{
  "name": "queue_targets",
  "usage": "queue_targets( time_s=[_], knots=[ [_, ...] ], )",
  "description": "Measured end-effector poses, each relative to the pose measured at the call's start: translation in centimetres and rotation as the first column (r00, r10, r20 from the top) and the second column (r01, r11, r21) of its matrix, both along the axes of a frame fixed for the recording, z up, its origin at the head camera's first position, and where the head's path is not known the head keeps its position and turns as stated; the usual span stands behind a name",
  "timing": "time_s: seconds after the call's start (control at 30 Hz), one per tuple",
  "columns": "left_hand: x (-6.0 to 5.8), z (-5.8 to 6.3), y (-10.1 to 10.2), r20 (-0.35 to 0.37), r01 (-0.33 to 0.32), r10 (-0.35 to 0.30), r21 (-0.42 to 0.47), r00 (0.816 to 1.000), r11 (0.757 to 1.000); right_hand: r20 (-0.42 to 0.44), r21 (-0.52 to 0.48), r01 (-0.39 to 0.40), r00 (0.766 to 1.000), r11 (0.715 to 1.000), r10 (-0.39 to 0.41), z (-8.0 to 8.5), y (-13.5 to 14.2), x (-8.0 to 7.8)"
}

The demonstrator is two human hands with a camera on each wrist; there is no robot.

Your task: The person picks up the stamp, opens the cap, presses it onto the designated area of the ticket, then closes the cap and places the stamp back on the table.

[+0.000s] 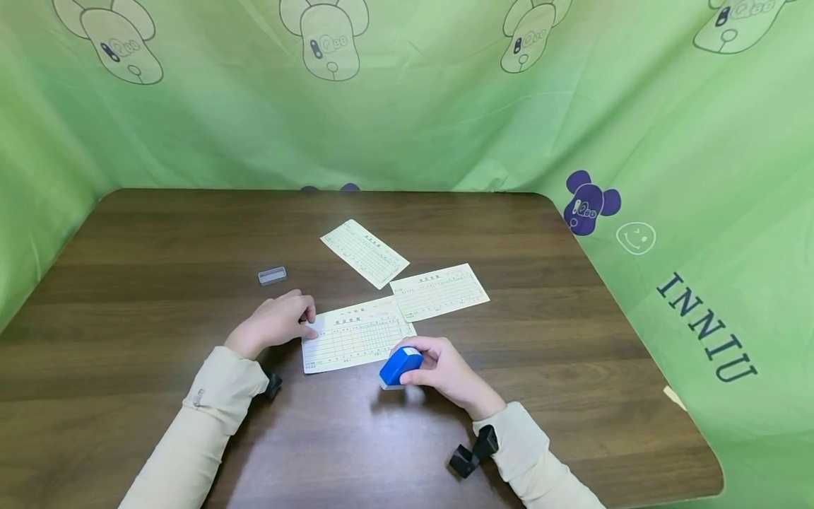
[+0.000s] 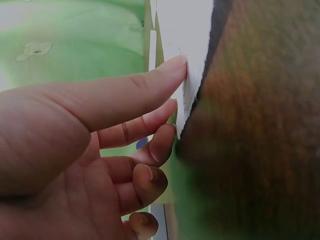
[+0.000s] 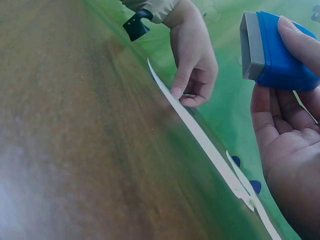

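My right hand [image 1: 445, 371] holds a blue stamp [image 1: 401, 365] with a grey base, thumb on one side and fingers on the other. The stamp is tilted just off the lower right edge of a printed paper form [image 1: 356, 336], above the table. In the right wrist view the stamp [image 3: 282, 52] shows its grey end facing left. My left hand [image 1: 276, 322] pinches the form's left edge; in the left wrist view the thumb lies over the paper [image 2: 187, 30] with the index fingertip at its edge, the other fingers curled below.
Two more printed forms lie behind the held one: one form [image 1: 365, 253] at an angle, another form [image 1: 440, 291] overlapping its right corner. A small clear cap [image 1: 272, 276] sits left of them on the wooden table [image 1: 159, 247]. Green curtain [image 1: 432, 127] hangs around the table.
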State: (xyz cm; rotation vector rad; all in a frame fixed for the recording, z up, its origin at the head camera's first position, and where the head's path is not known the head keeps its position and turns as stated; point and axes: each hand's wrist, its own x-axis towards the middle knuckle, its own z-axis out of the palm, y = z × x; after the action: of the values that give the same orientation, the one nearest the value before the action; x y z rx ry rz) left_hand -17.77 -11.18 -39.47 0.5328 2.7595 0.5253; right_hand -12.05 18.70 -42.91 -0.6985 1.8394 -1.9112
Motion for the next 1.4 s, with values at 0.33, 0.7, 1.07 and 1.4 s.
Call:
queue_targets(
  time_s=[0.33,0.7,1.07,1.4],
  knots=[
    [0.1,-0.5,-0.3,0.000,-0.029,0.029,0.042,1.000,0.999,0.002,-0.005,0.000,1.000,1.000,0.000,0.0,0.1,0.0],
    [0.3,-0.7,-0.7,0.003,-0.002,0.002,0.091,1.000,0.996,-0.015,0.004,-0.003,1.000,1.000,0.003,-0.1,0.2,-0.1],
    [-0.2,0.1,-1.4,0.017,0.005,-0.009,0.201,1.000,0.980,-0.025,0.011,-0.009,1.000,1.000,0.009,-0.1,0.1,-0.1],
    [-1.0,1.4,-1.5,0.008,0.022,-0.028,0.410,1.000,0.912,-0.040,-0.013,-0.040,0.998,0.999,0.039,-0.3,0.0,-0.2]
  ],
)
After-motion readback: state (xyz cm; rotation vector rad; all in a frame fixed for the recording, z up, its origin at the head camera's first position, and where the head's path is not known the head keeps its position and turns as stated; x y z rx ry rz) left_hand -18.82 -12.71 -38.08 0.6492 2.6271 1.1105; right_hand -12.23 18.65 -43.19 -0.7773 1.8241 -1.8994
